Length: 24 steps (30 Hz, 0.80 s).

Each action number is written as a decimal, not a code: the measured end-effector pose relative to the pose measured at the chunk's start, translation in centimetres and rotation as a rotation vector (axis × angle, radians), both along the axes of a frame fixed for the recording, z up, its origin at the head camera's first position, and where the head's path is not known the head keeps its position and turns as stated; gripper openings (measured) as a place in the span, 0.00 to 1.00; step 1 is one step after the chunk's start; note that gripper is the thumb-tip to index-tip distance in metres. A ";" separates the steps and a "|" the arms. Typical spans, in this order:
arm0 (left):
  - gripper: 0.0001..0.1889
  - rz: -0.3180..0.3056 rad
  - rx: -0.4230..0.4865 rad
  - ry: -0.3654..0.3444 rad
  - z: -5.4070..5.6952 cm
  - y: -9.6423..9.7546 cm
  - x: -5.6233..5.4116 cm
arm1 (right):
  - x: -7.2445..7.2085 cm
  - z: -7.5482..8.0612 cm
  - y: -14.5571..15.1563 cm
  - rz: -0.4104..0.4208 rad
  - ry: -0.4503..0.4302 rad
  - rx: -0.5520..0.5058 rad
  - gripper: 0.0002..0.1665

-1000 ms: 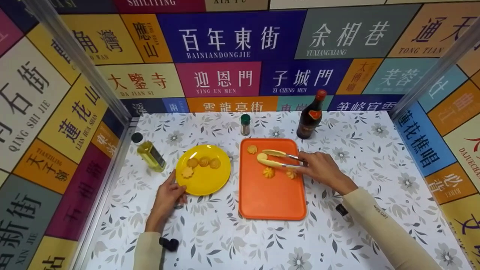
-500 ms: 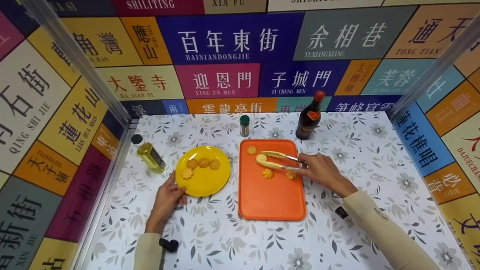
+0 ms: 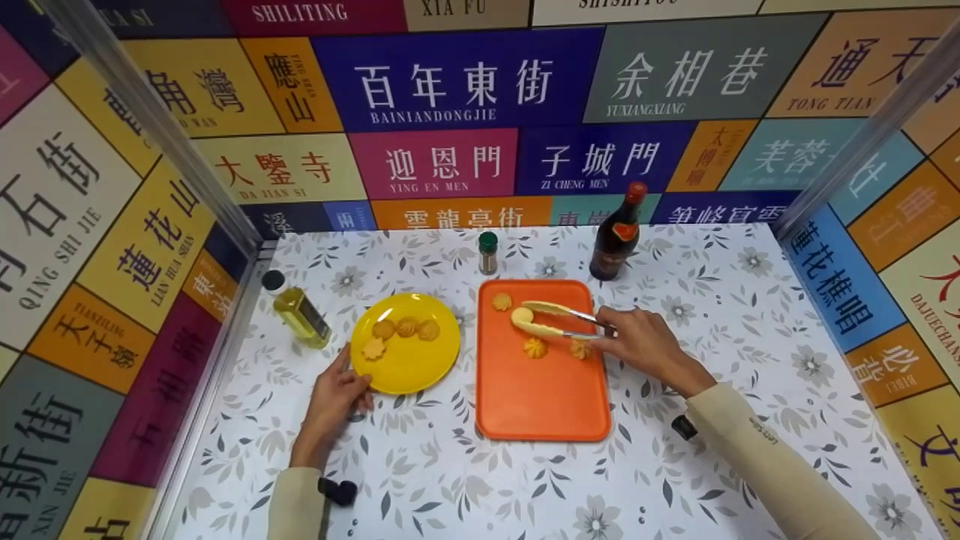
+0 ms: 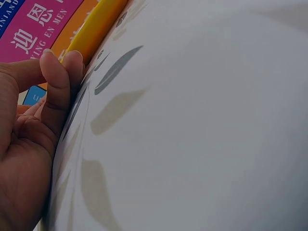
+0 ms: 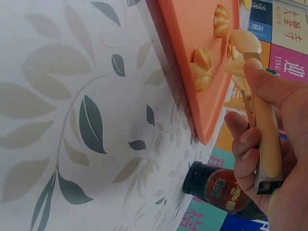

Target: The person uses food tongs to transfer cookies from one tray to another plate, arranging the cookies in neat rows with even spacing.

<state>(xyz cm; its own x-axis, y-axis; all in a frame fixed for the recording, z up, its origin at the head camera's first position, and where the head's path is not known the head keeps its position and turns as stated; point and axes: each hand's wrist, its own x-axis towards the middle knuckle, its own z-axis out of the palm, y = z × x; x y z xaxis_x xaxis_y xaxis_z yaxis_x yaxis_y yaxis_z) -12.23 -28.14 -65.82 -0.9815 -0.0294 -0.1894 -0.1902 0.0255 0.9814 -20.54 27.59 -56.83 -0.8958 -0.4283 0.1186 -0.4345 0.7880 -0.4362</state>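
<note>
In the head view, my left hand point(image 3: 337, 390) holds the near-left rim of a yellow plate point(image 3: 420, 367), thumb on top. Several cookies point(image 3: 407, 328) lie on the plate, one of them flower-shaped. My right hand point(image 3: 649, 345) grips kitchen tongs point(image 3: 553, 308) with cream-coloured tips over the orange tray point(image 3: 540, 397). Spread apart, the tips stand on either side of a pale round cookie point(image 3: 523, 316), the lower tip right at it. More piped cookies point(image 3: 535, 347) sit on the tray. In the right wrist view, my thumb and fingers wrap the tongs' handle point(image 5: 268, 144).
A bottle of yellow oil point(image 3: 301, 311) stands left of the plate. Behind the tray are a small green-capped jar point(image 3: 488, 255) and a dark red-capped bottle point(image 3: 616, 236). Printed panels wall in the patterned table point(image 3: 465, 487) at the back and both sides.
</note>
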 end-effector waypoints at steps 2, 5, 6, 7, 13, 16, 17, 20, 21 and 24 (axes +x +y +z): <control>0.43 -0.007 -0.017 0.016 0.0 0.0 0.0 | 0.0 -0.1 0.0 0.008 0.021 -0.001 0.18; 0.43 -0.009 -0.027 0.019 -0.1 -0.1 0.0 | 0.1 -0.2 0.1 0.009 0.025 -0.005 0.18; 0.43 -0.009 -0.032 0.015 -0.1 -0.1 0.0 | 0.1 -0.2 0.1 0.008 0.024 -0.006 0.18; 0.43 -0.009 -0.035 0.009 -0.1 -0.1 0.0 | 0.2 -0.2 0.2 0.007 0.021 -0.007 0.18; 0.43 -0.001 -0.036 -0.020 -0.1 -0.1 0.0 | 0.2 -0.3 0.2 0.002 0.007 -0.012 0.18; 0.43 -0.001 -0.022 -0.015 -0.1 -0.1 0.1 | 0.3 -0.2 0.2 0.004 0.001 -0.017 0.18; 0.43 -0.001 -0.016 -0.013 -0.1 0.0 0.1 | 0.3 -0.2 0.3 0.005 0.002 -0.019 0.18; 0.43 0.000 -0.009 -0.006 -0.1 0.0 0.1 | 0.3 -0.2 0.3 0.007 0.005 -0.021 0.18; 0.43 0.001 -0.008 -0.008 0.0 0.1 0.1 | 0.4 -0.2 0.3 0.005 0.005 -0.022 0.18; 0.43 0.008 -0.003 -0.012 0.0 0.1 0.1 | 0.4 -0.2 0.2 0.001 0.002 -0.019 0.17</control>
